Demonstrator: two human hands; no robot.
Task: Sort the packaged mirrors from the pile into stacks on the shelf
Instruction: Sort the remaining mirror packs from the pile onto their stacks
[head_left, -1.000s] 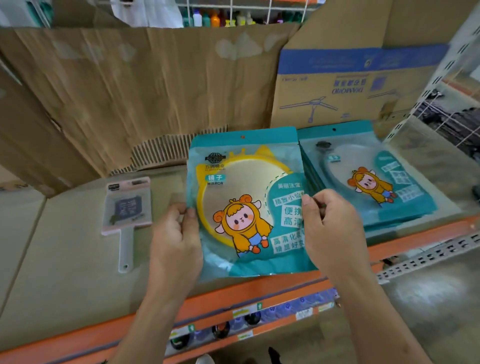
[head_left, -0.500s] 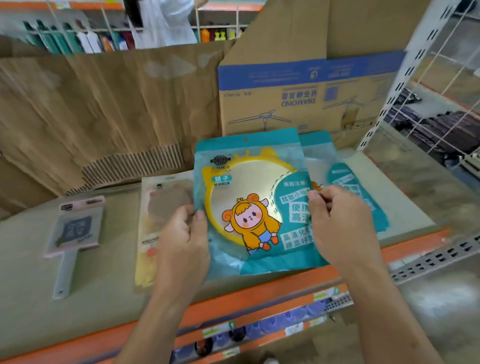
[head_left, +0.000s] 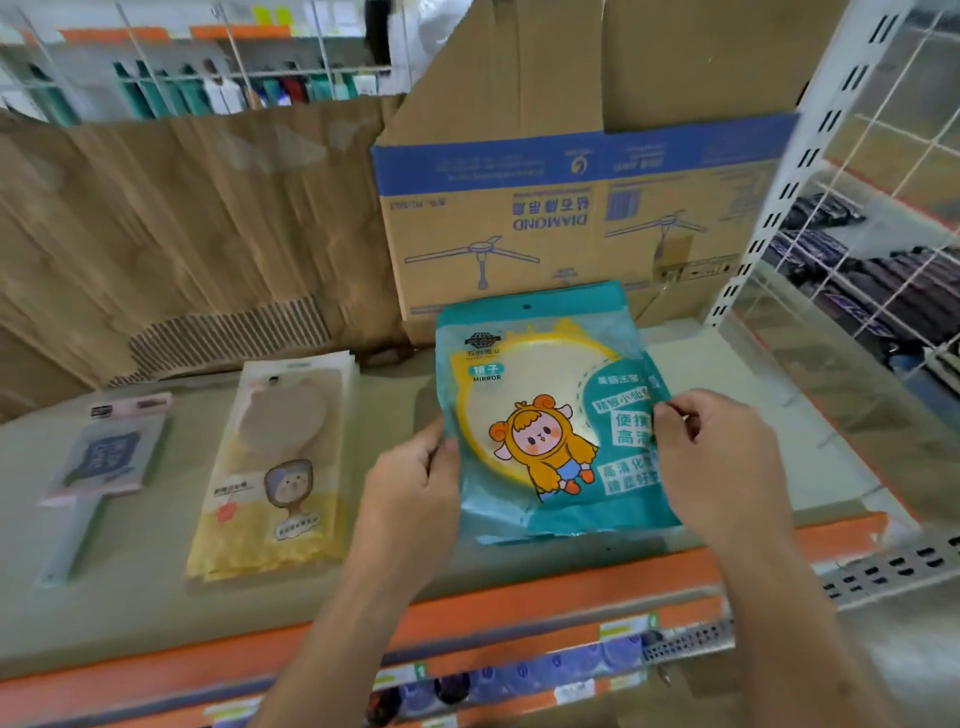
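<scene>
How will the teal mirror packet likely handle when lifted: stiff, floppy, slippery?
Probably stiff mid-panel: a round yellow-rimmed mirror fills most of the teal packet. Its glossy film looks slippery; left hand and right hand pinch its side edges. Likely fragile if dropped.

left hand (head_left: 415, 483): thumb lies on the front of the teal mirror packet (head_left: 550, 415); fingers go behind it, out of sight.
right hand (head_left: 722, 467): covers the packet's right edge; print there is cut short.
packet underside: touching the shelf (head_left: 156, 597) or lifted, cannot tell.
yellow packet stack (head_left: 280, 467): smeared; number of packets unclear.
pink hand mirror (head_left: 98, 467): blurred, label unreadable.
cardboard box (head_left: 571, 218): top runs off the upper edge; small print illegible.
bottles (head_left: 208, 88): far back, blurred colours only.
lower-shelf goods (head_left: 493, 680): half hidden by the forearms, cut by the bottom edge.
</scene>
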